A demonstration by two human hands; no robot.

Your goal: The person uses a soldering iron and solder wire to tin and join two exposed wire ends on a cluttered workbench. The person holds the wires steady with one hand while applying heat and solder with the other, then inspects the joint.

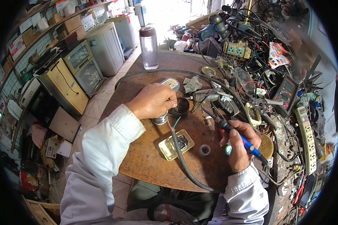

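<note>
Cluttered shelving with boxes runs along the left wall of a repair shop, and old appliances stand in a row on the tiled floor below it. From the head camera, a round, rust-brown table fills the middle of the view, its right side buried under tangled wires, a multimeter, a white power strip and a block of sockets. A clear water bottle with a dark cap stands upright at the table's far edge.

The left hand is curled closed around a small metal-based part, pressing it against the table; most of that part is hidden under the fingers. Just beside the hand's fingertips sits a small dark round pot. Thin coloured wire ends lead from under the hand to a thick grey cable, which runs down across a brass-coloured switch plate lying flat on the table and on past the near edge.

The right hand grips a soldering iron with a blue handle like a pen, tip pointing up-left toward the pot and held clear of it. A small solder spool lies between the plate and this hand. White sleeves cover both forearms.
</note>
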